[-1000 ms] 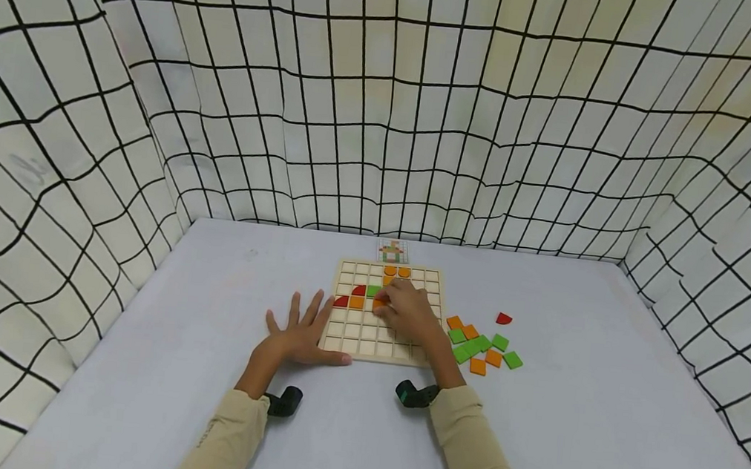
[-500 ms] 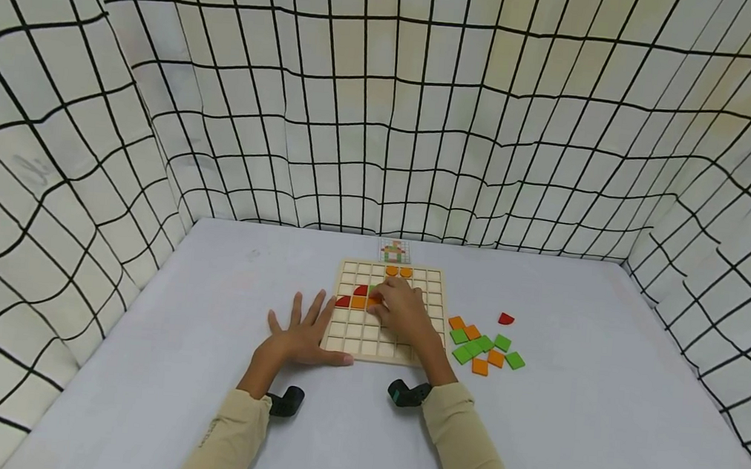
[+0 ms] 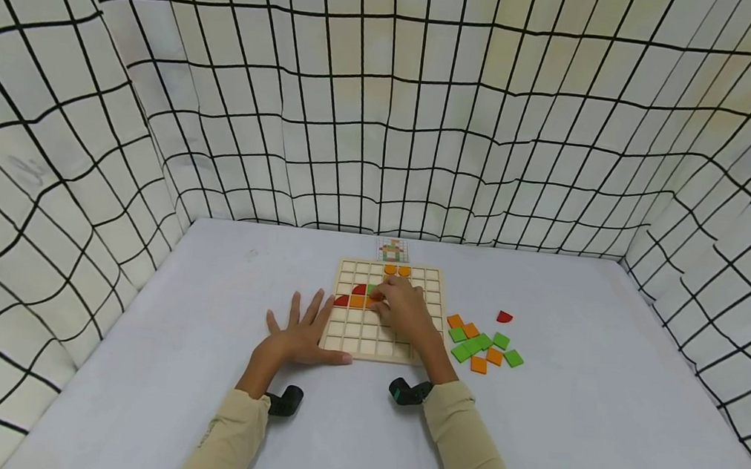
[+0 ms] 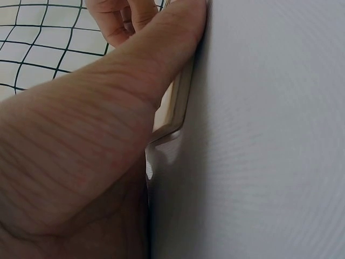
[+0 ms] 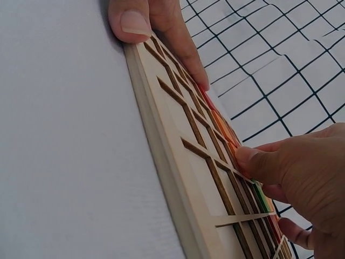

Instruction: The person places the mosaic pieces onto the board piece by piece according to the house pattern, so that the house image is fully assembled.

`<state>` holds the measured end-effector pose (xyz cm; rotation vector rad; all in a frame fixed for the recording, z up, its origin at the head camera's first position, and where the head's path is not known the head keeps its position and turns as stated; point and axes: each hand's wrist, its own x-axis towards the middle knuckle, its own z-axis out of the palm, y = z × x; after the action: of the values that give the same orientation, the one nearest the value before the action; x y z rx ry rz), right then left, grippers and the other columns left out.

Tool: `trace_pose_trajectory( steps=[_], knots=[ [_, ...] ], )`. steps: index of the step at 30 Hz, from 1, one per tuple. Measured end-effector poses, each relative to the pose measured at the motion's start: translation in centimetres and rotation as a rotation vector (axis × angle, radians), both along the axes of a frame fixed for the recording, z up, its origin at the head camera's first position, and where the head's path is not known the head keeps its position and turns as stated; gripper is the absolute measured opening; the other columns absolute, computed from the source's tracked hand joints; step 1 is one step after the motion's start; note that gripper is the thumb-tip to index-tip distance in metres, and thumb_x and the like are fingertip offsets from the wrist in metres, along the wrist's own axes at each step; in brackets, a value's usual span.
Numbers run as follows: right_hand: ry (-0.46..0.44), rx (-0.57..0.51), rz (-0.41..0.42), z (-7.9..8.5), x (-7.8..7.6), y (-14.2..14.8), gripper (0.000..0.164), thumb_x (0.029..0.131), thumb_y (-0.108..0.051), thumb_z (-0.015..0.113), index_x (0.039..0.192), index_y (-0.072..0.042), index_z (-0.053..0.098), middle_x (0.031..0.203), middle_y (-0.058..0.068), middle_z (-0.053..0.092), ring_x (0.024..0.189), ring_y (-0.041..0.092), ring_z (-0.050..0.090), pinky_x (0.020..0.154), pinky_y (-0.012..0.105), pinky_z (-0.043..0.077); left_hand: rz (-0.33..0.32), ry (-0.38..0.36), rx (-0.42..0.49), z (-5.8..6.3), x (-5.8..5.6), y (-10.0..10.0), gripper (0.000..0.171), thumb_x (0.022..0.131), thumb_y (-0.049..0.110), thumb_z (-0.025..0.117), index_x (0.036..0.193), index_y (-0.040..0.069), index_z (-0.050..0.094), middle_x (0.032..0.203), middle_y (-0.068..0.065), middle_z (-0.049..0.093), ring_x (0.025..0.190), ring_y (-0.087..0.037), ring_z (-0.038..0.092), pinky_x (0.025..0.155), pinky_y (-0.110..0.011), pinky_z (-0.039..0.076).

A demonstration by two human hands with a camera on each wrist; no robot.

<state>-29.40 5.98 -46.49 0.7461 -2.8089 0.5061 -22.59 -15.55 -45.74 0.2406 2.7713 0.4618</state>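
My right hand (image 3: 405, 313) is over the wooden grid board (image 3: 360, 330), pinching an orange square tile (image 3: 371, 303) at a cell beside another orange square tile (image 3: 356, 301). In the right wrist view the thumb (image 5: 250, 159) presses that tile's edge; the fingertips are partly hidden. Left of these lie red quarter-round tiles (image 3: 341, 301), with a green tile (image 3: 371, 290) above. Orange round tiles (image 3: 390, 270) sit in the board's top row. My left hand (image 3: 299, 339) lies with fingers spread at the board's near left corner, its thumb along the front edge.
Loose green and orange square tiles (image 3: 471, 347) lie right of the board, with one red quarter-round tile (image 3: 504, 316) beyond them. A small printed pattern card (image 3: 393, 250) is behind the board. Black netting (image 3: 385, 124) hangs over white walls around the white table (image 3: 605, 374).
My right hand has shifted slightly left, bringing the orange square tile next to the other orange tile. The left hand stays in place.
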Motion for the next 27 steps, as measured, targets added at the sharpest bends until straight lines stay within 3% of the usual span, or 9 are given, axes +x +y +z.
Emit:
trace_pose_trajectory(
  steps=[16, 27],
  knots=[
    [-0.064, 0.001, -0.007, 0.34, 0.02, 0.03, 0.018, 0.093, -0.03, 0.068, 0.106, -0.021, 0.075, 0.111, 0.001, 0.064, 0.111, 0.022, 0.056, 0.085, 0.049, 0.047, 0.004, -0.003, -0.001, -0.05, -0.1, 0.1, 0.121, 0.073, 0.078, 0.063, 0.159, 0.018, 0.002, 0.166, -0.01, -0.01, 0.147, -0.045, -0.022, 0.102, -0.08, -0.01],
    [-0.046, -0.018, 0.042, 0.74, 0.41, 0.6, 0.022, 0.093, -0.03, 0.067, 0.11, -0.018, 0.072, 0.115, 0.004, 0.063, 0.117, 0.024, 0.054, 0.083, 0.048, 0.045, 0.008, -0.004, -0.002, 0.36, 0.19, 0.11, 0.12, 0.073, 0.077, 0.063, 0.159, 0.016, 0.004, 0.166, -0.012, -0.008, 0.147, -0.046, -0.019, 0.102, -0.081, -0.008]
  ],
)
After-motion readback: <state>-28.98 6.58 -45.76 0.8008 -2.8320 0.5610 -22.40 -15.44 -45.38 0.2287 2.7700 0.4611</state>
